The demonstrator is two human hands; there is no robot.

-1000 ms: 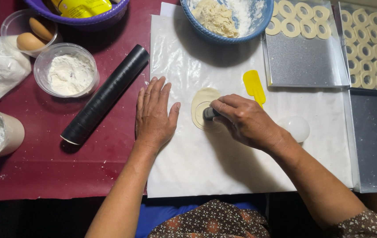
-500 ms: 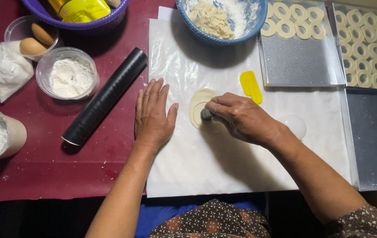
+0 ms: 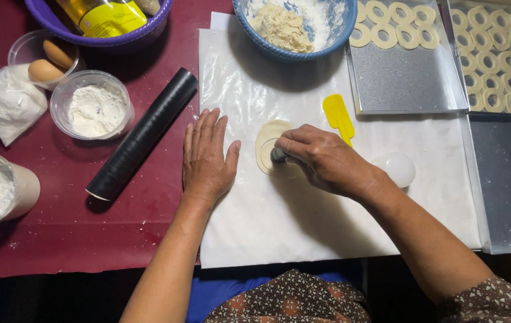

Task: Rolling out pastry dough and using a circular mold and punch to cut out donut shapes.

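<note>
The right hand (image 3: 327, 161) pinches a small dark cutter (image 3: 278, 155) onto the flat dough round (image 3: 269, 143) on the white sheet (image 3: 303, 227). Left of the round, the left hand (image 3: 206, 158) lies flat, fingers spread. Left of that hand lies a black tube (image 3: 142, 134).

Overhead view under even, moderately bright light from above. The white sheet (image 3: 303, 221) is the brightest area, with mild glare on its wrinkles; the metal trays (image 3: 408, 81) show a dull sheen. Soft shadows fall below the hands (image 3: 204, 158) and beside the black roller (image 3: 142, 134). Focus is sharp at centre; the lower edge darkens, and the far corners bend slightly.
</note>
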